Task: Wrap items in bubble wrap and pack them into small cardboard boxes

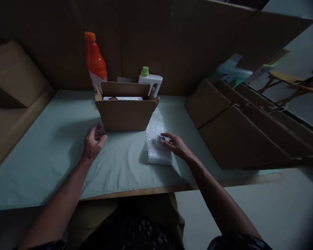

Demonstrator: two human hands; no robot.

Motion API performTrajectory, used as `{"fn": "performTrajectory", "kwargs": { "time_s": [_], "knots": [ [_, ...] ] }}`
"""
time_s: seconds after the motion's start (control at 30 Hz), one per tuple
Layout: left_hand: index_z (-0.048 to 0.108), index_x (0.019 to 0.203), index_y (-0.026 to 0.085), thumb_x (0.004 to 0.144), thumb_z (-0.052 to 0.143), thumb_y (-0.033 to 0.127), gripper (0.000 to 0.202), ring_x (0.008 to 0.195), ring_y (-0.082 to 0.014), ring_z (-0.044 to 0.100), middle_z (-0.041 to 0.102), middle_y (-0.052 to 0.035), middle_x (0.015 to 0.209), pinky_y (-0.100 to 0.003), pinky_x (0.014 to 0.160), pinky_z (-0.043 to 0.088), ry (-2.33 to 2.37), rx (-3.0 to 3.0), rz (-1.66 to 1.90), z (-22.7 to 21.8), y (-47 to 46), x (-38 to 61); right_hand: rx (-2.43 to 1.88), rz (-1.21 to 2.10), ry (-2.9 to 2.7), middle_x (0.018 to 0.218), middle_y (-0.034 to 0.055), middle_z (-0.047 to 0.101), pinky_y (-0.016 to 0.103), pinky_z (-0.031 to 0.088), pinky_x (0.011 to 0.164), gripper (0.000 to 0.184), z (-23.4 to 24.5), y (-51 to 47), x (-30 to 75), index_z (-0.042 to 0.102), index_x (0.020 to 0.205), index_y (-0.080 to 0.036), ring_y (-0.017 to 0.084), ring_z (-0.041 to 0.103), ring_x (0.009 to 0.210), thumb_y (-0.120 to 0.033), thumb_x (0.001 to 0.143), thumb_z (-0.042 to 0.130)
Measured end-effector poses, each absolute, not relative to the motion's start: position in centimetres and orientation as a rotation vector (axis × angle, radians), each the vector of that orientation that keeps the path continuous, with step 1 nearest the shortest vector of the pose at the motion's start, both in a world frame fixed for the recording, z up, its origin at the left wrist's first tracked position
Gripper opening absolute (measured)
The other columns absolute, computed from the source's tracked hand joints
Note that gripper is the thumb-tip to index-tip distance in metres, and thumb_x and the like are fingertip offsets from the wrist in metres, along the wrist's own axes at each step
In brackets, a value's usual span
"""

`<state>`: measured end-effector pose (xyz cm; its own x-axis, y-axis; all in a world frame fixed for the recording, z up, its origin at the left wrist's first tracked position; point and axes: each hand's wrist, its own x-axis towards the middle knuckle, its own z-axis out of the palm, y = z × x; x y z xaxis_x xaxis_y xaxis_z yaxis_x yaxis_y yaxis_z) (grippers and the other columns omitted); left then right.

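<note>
From my remote feed I get two bare hands over a pale green cloth [41,156], dim light. Left hand [94,141], left of centre: fingers loosely bent, thumb apart from them, just beside the lower left corner of the small cardboard box [126,114]. Right hand [173,143], right of centre: thumb and fingers spread with a gap, at the right edge of the bubble wrap [158,154]; I can't tell whether the fingertips touch it. The wrap lies flat, folded in layers, centre of frame, near the box's lower right corner.

Box stands upright, top flaps up, white item [131,98] showing inside. Behind it I see an orange bottle [97,66] at upper left of centre, tilted in view, and a white bottle [146,80] with green cap, upper centre. Right side: cardboard bins [240,135], blurred teal bottle [232,73] in them; wooden stool [293,77] beyond. Another carton [18,74], upper left.
</note>
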<state>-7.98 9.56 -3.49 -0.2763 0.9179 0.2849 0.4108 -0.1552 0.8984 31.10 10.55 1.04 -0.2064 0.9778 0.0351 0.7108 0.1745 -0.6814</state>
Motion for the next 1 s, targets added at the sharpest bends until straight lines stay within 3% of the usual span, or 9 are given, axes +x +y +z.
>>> {"fn": "performTrajectory", "kwargs": {
  "time_s": [0.1,0.23,0.43,0.57,0.67,0.77,0.83,0.93,1.0],
  "knots": [
    [0.058,0.130,0.012,0.076,0.064,0.045,0.064,0.092,-0.0238,0.071,0.065,-0.0179,0.128,-0.040,0.083,0.058,1.717,1.524,1.448,-3.4,9.4,-7.6,-1.636,0.589,-2.004,0.127,0.0113,0.070,0.041,0.054,0.087,0.039,0.7,8.3,31.5,0.072,0.117,-0.022,0.028,0.067,0.106,-0.045,0.087,0.065],
    [0.060,0.128,0.013,0.077,0.063,0.044,0.060,0.080,-0.0206,0.068,0.067,-0.0165,0.123,-0.037,0.077,0.057,1.822,1.614,1.390,-2.6,9.9,-6.7,-1.777,0.474,-1.969,0.099,0.0094,0.076,0.034,0.052,0.074,0.040,0.7,5.9,32.0,0.072,0.117,-0.022,0.025,0.070,0.087,-0.047,0.088,0.064],
    [0.066,0.110,0.013,0.078,0.062,0.029,0.036,0.080,-0.0244,0.069,0.071,-0.0110,0.098,-0.041,0.088,0.053,1.972,1.585,1.259,-0.1,14.3,-5.8,-1.777,0.694,-1.826,0.087,0.0056,0.074,0.032,0.049,0.070,0.049,0.4,5.0,30.2,0.065,0.126,-0.021,0.022,0.068,0.078,-0.049,0.086,0.064],
    [0.051,0.135,0.008,0.076,0.064,0.026,0.063,0.091,-0.0255,0.068,0.061,-0.0218,0.127,-0.044,0.095,0.052,2.002,1.538,1.386,0.4,13.3,-4.5,-1.616,0.889,-1.668,0.074,-0.0003,0.062,0.029,0.044,0.064,0.057,-0.1,5.1,28.2,0.060,0.130,-0.017,0.017,0.059,0.067,-0.042,0.079,0.067],
    [0.039,0.146,0.012,0.082,0.064,0.034,0.072,0.102,-0.0256,0.067,0.054,-0.0215,0.137,-0.045,0.096,0.053,1.791,1.672,1.551,-0.2,7.1,-1.9,-1.445,1.058,-1.520,0.067,-0.0043,0.051,0.027,0.039,0.058,0.053,0.0,3.8,27.0,0.063,0.123,-0.016,0.014,0.049,0.061,-0.045,0.079,0.068],
    [0.046,0.143,0.019,0.082,0.070,0.044,0.069,0.131,-0.0328,0.054,0.050,-0.0183,0.145,-0.051,0.110,0.045,1.548,1.934,1.321,-1.1,-0.6,1.8,-1.313,1.171,-1.380,0.074,-0.0017,0.056,0.027,0.041,0.062,0.045,1.2,1.6,25.5,0.067,0.114,-0.018,0.014,0.053,0.068,-0.049,0.081,0.070],
    [0.040,0.148,0.020,0.078,0.076,0.044,0.082,0.144,-0.0352,0.041,0.041,-0.0180,0.155,-0.053,0.116,0.039,1.465,1.894,1.231,-1.4,-4.1,4.1,-1.259,1.215,-1.390,0.089,0.0029,0.065,0.029,0.047,0.069,0.043,2.6,0.1,24.1,0.068,0.115,-0.019,0.016,0.059,0.080,-0.049,0.085,0.069],
    [0.041,0.147,0.020,0.069,0.083,0.041,0.091,0.144,-0.0367,0.042,0.044,-0.0169,0.154,-0.052,0.118,0.037,1.458,1.513,1.265,-1.1,-5.9,5.9,-1.167,1.252,-1.622,0.117,0.0078,0.069,0.036,0.051,0.087,0.042,5.1,-1.4,21.6,0.068,0.124,-0.024,0.022,0.063,0.103,-0.049,0.091,0.064],
    [0.055,0.132,0.019,0.066,0.085,0.038,0.075,0.134,-0.0368,0.053,0.060,-0.0143,0.138,-0.048,0.112,0.044,1.398,1.098,1.307,-0.5,-5.4,5.5,-1.031,1.270,-1.830,0.129,0.0070,0.067,0.041,0.048,0.099,0.046,6.5,-1.6,19.9,0.062,0.135,-0.028,0.025,0.061,0.117,-0.048,0.094,0.062]
  ]
}}
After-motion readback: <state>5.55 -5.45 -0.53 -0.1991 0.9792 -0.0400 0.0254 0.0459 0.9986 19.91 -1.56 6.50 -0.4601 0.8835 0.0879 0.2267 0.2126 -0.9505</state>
